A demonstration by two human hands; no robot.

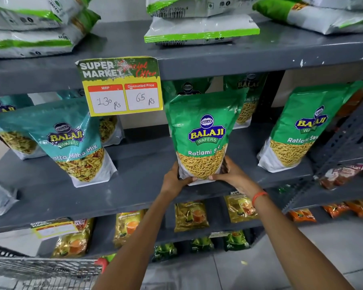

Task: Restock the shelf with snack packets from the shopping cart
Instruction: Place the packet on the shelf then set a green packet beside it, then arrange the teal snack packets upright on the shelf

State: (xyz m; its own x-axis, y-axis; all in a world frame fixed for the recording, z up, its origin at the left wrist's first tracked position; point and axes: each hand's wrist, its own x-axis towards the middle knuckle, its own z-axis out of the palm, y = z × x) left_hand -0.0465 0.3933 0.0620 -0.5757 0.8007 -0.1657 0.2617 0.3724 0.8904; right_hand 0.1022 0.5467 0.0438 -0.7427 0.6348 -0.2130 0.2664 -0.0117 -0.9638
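Observation:
A green Ratlami Sev packet point(203, 130) stands upright near the front of the grey middle shelf point(143, 181). My left hand point(175, 178) grips its lower left corner and my right hand point(231, 174) grips its lower right corner. More green Ratlami Sev packets stand behind it point(247, 101) and to the right point(301, 130). Teal Khatta Mitha Mix packets point(76, 143) stand at the left of the same shelf. The wire shopping cart point(40, 268) shows at the bottom left; its contents are hidden.
A yellow price tag point(122, 88) hangs from the upper shelf edge. White and green packets point(201, 30) lie on the upper shelf. Yellow tea packets point(191, 216) fill the lower shelves. A second grey rack point(343, 147) with orange packets stands at the right.

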